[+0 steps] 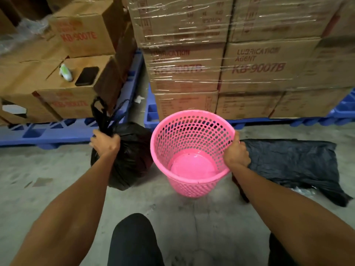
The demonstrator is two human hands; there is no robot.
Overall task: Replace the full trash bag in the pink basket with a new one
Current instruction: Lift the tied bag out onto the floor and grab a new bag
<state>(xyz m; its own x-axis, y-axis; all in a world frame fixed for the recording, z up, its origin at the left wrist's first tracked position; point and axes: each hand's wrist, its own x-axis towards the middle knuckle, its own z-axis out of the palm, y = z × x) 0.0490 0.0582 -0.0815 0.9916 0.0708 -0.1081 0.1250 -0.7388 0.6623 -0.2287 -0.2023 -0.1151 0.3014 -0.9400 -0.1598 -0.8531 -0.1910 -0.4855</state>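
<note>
Over on the left, cardboard boxes (76,89) sit stacked on a blue pallet (48,131), and on top of one box lie a dark phone (86,76) and a small white-and-green object (66,72) just beside it. Moving in, the full trash bag (132,158), black and bulging, rests on the concrete floor (38,169) just left of the basket, its tied handles (101,112) sticking up. The left hand (104,143) is wrapped around the gathered neck of that bag, fingers curled tight around the bunched plastic, a firm fist right below the knot.

Centre stage, the pink basket (192,186) stands on the floor, tipped slightly toward the camera, and its inside is bare: pink bottom showing, no liner in it. The bag and the basket sit very close, though whether they touch is hard to say.

On the basket's right rim, the right hand (236,152) has a grip: thumb pressed up along the inner side of the rim, the other fingers folded down over the outside, pinching the wall between them.

Further right, a flat black bag (294,164) lies spread on the floor, crumpled, its near edge just under that right hand. Behind everything, shrink-wrapped boxes (249,64) marked "LUBRICATION AGENT KB-9007B" rise on another blue pallet. At the bottom edge, a knee in dark trousers (132,240) pokes in between the two forearms.
</note>
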